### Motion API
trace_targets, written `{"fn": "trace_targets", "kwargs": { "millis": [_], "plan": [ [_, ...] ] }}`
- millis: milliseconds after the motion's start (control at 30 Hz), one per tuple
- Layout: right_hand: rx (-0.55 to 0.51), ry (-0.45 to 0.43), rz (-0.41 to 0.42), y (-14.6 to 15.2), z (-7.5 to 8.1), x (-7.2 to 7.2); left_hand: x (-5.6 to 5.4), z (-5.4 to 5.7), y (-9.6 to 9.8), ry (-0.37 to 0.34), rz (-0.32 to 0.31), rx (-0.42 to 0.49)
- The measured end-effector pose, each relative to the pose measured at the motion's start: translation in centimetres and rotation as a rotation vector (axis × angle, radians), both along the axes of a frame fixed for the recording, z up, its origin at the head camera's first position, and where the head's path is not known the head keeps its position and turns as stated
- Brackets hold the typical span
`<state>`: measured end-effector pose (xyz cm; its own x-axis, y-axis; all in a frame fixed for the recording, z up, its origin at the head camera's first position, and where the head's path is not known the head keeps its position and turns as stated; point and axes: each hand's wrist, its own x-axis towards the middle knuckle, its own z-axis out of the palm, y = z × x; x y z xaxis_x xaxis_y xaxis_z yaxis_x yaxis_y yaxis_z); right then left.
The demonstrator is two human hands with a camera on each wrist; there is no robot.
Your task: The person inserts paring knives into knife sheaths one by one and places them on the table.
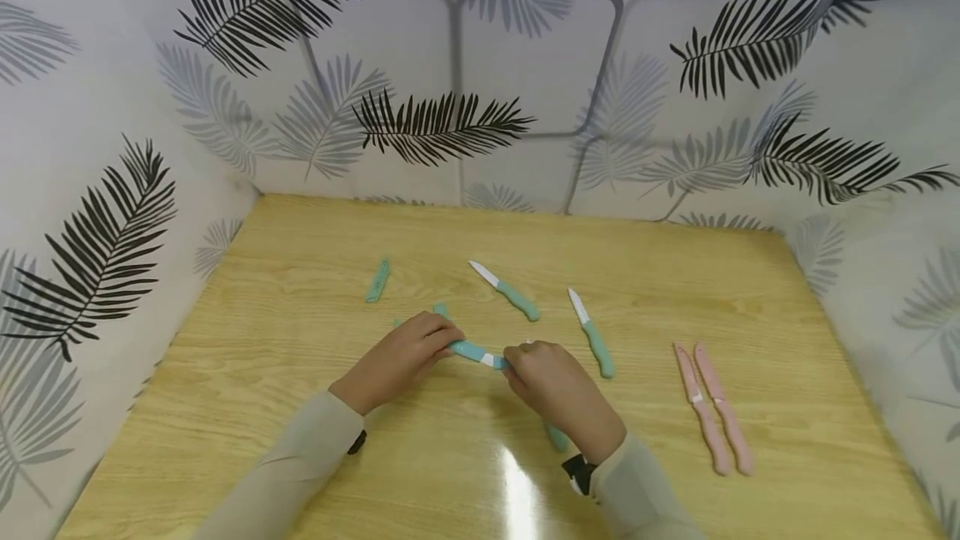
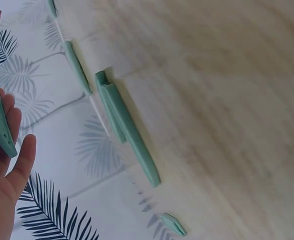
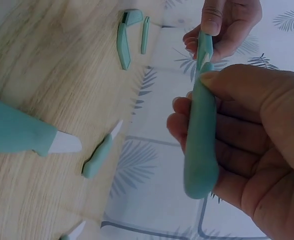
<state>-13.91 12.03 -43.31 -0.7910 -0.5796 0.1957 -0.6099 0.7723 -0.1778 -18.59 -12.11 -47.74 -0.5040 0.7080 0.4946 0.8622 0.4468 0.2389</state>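
My left hand [image 1: 408, 354] pinches a green knife sheath [image 1: 468, 351] between thumb and fingers above the table. My right hand [image 1: 558, 394] grips the green handle [image 3: 201, 145] of a paring knife, thumb along its top. Most of the blade is inside the sheath; a short white strip of blade [image 1: 488, 359] shows between sheath and handle. Beyond my left hand lie two more green sheaths [image 2: 129, 132], crossing each other and partly hidden in the head view. Another green sheath [image 1: 378, 280] lies farther back on the left.
Two bare green-handled knives, one at the back [image 1: 517, 300] and one to the right [image 1: 597, 348], lie on the wooden table [image 1: 262, 307]. Another green knife [image 3: 17, 130] lies partly under my right wrist. Two pink sheathed knives [image 1: 702, 419] are at right. Leaf-patterned cloth [image 1: 525, 173] surrounds the table.
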Motion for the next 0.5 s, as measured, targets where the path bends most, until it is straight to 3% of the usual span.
{"fn": "trace_targets", "kwargs": {
  "millis": [233,500],
  "plan": [
    [-0.02,0.043,-0.004,0.32,0.14,-0.01,-0.09,0.48,0.36,0.006,0.001,-0.003],
    [-0.003,0.045,0.004,0.44,0.27,-0.04,-0.08,0.27,0.67,0.032,-0.004,0.001]
  ]
}}
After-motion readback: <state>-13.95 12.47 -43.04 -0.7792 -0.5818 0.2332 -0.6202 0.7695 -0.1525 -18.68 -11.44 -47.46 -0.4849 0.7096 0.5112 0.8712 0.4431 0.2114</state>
